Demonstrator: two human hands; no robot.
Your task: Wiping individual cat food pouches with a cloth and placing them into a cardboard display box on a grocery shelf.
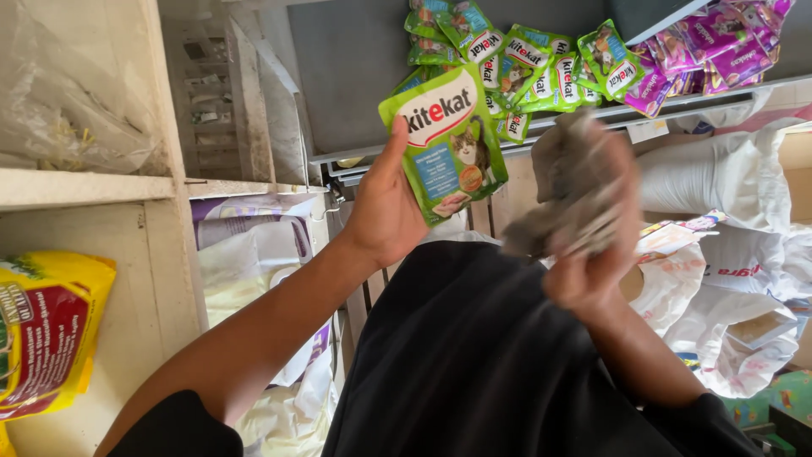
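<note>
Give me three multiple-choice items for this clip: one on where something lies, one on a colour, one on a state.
1. Where do the other pouches lie?
A. on the grey shelf above the hands
B. on the floor
C. in a white sack

2. What colour is the pouch in the left hand?
A. purple
B. green
C. yellow

3. What is the state of the right hand?
A. open and empty
B. closed on a grey cloth
C. resting on the shelf

Answers:
1 A: green and purple pouches are heaped on the shelf.
2 B: the left hand holds up a green pouch with a cat picture.
3 B: the right hand grips a blurred grey cloth.
</note>
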